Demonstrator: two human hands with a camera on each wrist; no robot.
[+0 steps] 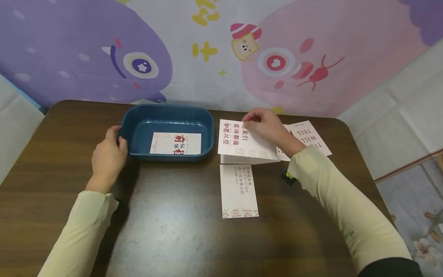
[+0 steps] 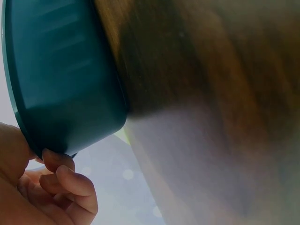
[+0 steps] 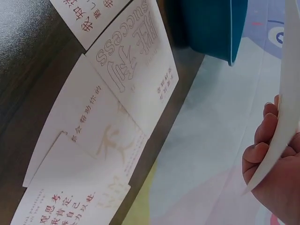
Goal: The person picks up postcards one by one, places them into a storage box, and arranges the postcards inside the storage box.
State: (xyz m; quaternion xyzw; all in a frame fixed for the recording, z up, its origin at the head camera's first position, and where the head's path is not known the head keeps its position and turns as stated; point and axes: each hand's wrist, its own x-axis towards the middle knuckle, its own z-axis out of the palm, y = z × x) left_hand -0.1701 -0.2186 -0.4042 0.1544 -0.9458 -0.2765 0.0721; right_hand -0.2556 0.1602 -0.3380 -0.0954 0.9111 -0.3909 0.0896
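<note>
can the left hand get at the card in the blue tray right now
Probably yes: nothing lies over the card, and the tray is open above, though the left hand grips its rim.

White card point(image 1: 243, 144) with red characters, slightly bowed, lifted in the pinch of the right hand point(image 1: 265, 125); blue tray point(image 1: 166, 114), upright, its end rim gripped by the left hand point(image 1: 109, 157)

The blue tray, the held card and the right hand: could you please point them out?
Blue tray point(image 1: 166, 114): head view, far inner wall.
Held card point(image 1: 238, 144): head view, printed face.
Right hand point(image 1: 264, 125): head view, back of the hand.
</note>
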